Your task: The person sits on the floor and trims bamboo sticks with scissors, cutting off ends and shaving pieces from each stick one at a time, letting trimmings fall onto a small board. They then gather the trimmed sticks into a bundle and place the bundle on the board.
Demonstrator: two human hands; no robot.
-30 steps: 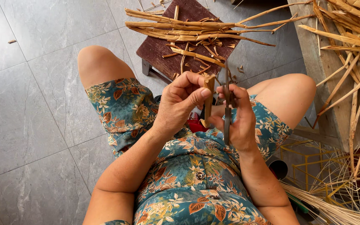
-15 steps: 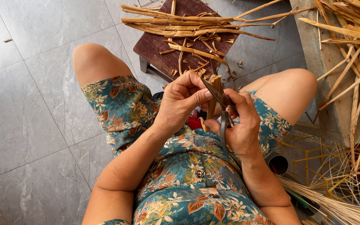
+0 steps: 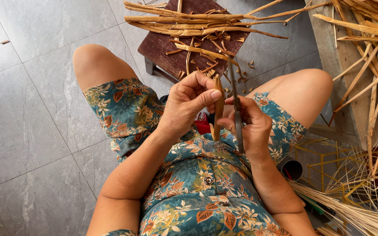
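left hand [image 3: 189,102] fingers pinching bamboo strip [image 3: 218,109] upright, just below stool [image 3: 184,43]. right hand [image 3: 252,126] fingers wrapped round blade [image 3: 237,116]. keep blade parallel to strip; cut away from thumb.

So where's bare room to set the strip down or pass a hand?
The grey tile floor left of the left knee is open, save one small chip at far left. The dark wooden stool has a bare near-left corner; its far side is piled with bamboo strips. The right side is crowded: wooden bench, loose splints and a yellow wire frame.
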